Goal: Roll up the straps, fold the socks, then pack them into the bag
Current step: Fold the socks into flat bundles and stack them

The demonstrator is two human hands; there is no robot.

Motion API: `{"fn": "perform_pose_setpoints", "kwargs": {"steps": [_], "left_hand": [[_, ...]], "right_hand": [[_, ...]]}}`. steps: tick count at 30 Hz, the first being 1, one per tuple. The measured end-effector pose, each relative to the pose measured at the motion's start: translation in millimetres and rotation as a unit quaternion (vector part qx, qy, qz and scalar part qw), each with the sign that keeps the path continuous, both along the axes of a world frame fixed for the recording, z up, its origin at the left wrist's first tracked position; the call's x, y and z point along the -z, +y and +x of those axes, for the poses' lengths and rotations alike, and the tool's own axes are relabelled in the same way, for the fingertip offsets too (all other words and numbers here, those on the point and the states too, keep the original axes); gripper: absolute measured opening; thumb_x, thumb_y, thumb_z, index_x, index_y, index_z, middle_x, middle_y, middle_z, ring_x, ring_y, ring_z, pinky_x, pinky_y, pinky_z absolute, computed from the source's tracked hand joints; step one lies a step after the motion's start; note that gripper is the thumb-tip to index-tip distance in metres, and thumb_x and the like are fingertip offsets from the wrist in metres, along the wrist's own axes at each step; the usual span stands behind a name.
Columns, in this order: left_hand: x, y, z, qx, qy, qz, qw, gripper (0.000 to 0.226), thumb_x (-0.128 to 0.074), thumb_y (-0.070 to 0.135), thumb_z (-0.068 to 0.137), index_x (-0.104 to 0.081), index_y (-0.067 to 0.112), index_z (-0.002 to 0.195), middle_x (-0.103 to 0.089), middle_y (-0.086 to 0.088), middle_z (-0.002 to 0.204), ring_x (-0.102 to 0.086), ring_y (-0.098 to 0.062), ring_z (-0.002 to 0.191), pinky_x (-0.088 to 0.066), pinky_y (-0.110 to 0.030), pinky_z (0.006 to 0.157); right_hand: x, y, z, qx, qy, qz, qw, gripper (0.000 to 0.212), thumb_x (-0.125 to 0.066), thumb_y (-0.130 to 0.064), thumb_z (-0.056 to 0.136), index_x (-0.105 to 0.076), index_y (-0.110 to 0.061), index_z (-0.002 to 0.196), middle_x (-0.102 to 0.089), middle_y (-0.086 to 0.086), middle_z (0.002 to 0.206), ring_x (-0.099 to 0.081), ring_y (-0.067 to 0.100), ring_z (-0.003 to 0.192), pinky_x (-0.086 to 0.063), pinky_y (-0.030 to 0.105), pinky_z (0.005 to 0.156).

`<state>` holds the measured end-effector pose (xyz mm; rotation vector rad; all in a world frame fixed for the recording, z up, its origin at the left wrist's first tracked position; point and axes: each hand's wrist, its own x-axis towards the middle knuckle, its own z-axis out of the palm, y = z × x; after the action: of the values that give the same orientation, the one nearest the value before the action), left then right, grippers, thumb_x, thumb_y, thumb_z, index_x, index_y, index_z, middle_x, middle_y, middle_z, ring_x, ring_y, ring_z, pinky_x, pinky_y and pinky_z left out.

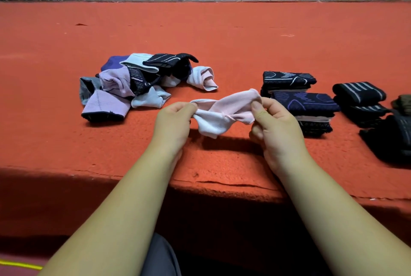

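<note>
Your left hand (172, 120) and right hand (275, 124) are held apart just above the near part of a red worktop (200, 31). Each pinches one end of a pale pink sock (224, 113), whose twisted cloth is stretched between them. Farther off to the left lies a loose pile of unfolded socks (133, 84) in lilac, pale blue, grey and navy; to the right sit stacks of folded dark patterned socks (298, 98), and beyond them, near the right edge, rolled black striped straps (360, 95).

Twisted pink sock (224, 115) aloft between loose sock pile (133, 84) and folded stack (300, 100)
</note>
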<state>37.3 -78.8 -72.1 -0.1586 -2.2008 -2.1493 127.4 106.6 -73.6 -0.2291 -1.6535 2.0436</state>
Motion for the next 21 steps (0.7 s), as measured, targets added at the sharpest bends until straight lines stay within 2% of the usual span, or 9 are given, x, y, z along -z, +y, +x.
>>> {"fn": "perform_pose_setpoints", "kwargs": {"steps": [2,5,6,8,10,13,17,19,21], "left_hand": [[0.4,-0.3,-6.0,0.001,-0.016,0.018,1.000,0.024,-0.068,0.021,0.095,-0.069,0.019,0.071,-0.052,0.012,0.059,-0.044,-0.006,0.057,-0.037,-0.023,0.053],[0.9,-5.7,-17.9,-0.011,-0.045,0.068,0.997,0.015,-0.066,0.023,0.084,-0.070,0.011,0.078,-0.047,-0.006,0.069,-0.040,-0.019,0.066,-0.035,-0.037,0.064],[0.9,-8.3,-22.4,-0.017,-0.064,0.096,0.993,0.015,-0.065,0.020,0.085,-0.073,0.009,0.078,-0.047,-0.007,0.066,-0.041,-0.018,0.061,-0.036,-0.037,0.061],[-0.5,-13.4,-31.4,-0.039,-0.107,0.143,0.983,0.016,-0.064,0.016,0.092,-0.073,0.015,0.078,-0.049,0.002,0.056,-0.042,-0.011,0.048,-0.035,-0.028,0.056],[-1.0,-17.7,-40.0,-0.053,-0.141,0.186,0.971,0.013,-0.063,0.017,0.094,-0.069,0.019,0.083,-0.050,0.008,0.054,-0.045,-0.005,0.045,-0.036,-0.025,0.058],[1.3,-27.5,-54.0,-0.066,-0.174,0.256,0.949,0.014,-0.061,0.017,0.094,-0.067,0.020,0.081,-0.051,0.011,0.057,-0.046,-0.003,0.046,-0.039,-0.022,0.059],[-1.6,-35.1,-56.9,-0.053,-0.193,0.333,0.921,0.022,-0.057,0.014,0.094,-0.066,0.021,0.075,-0.048,0.009,0.063,-0.043,-0.004,0.054,-0.038,-0.017,0.053],[-1.3,-30.5,-49.5,-0.033,-0.150,0.310,0.938,0.033,-0.060,0.014,0.096,-0.074,0.019,0.066,-0.062,0.006,0.068,-0.056,-0.009,0.063,-0.046,-0.027,0.064],[-0.1,-25.1,-38.6,0.009,-0.078,0.233,0.969,0.033,-0.062,0.019,0.099,-0.080,0.022,0.072,-0.072,-0.001,0.082,-0.067,-0.020,0.078,-0.047,-0.040,0.078]], "right_hand": [[-1.7,-1.4,-0.4,-0.012,0.003,-0.040,0.999,0.014,-0.061,-0.020,0.107,-0.072,-0.014,0.114,-0.057,0.013,0.084,-0.028,0.009,0.045,-0.019,0.031,0.053],[-8.5,-2.1,1.2,-0.040,0.001,-0.097,0.994,0.012,-0.058,-0.024,0.109,-0.068,-0.018,0.112,-0.050,0.000,0.067,-0.025,0.007,0.041,-0.020,0.025,0.048],[-10.8,-0.4,1.7,-0.044,0.003,-0.110,0.993,0.012,-0.058,-0.025,0.109,-0.067,-0.019,0.112,-0.047,-0.002,0.064,-0.024,0.006,0.041,-0.019,0.024,0.048],[-13.5,4.5,3.1,-0.037,0.004,-0.129,0.991,0.010,-0.059,-0.025,0.108,-0.067,-0.019,0.109,-0.046,-0.003,0.063,-0.024,0.006,0.040,-0.016,0.027,0.052],[-13.9,7.2,5.5,-0.022,-0.001,-0.136,0.990,0.008,-0.060,-0.024,0.108,-0.067,-0.020,0.107,-0.047,-0.003,0.065,-0.023,0.006,0.041,-0.016,0.029,0.053],[-15.3,7.2,8.5,0.003,-0.007,-0.144,0.989,0.008,-0.060,-0.024,0.107,-0.067,-0.019,0.109,-0.049,-0.003,0.067,-0.023,0.006,0.041,-0.023,0.024,0.046],[-18.3,4.4,12.9,0.022,0.019,-0.065,0.997,0.011,-0.061,-0.022,0.107,-0.070,-0.020,0.099,-0.050,-0.005,0.067,-0.030,0.006,0.044,-0.023,0.024,0.046],[-16.8,0.0,19.0,0.027,0.022,0.033,0.999,0.015,-0.063,-0.022,0.107,-0.072,-0.022,0.095,-0.053,-0.008,0.067,-0.037,0.005,0.052,-0.030,0.022,0.050],[-16.5,-6.2,27.9,0.014,0.023,0.121,0.992,0.027,-0.062,-0.024,0.107,-0.070,-0.014,0.082,-0.056,-0.011,0.062,-0.044,0.006,0.056,-0.036,0.023,0.055]]}}
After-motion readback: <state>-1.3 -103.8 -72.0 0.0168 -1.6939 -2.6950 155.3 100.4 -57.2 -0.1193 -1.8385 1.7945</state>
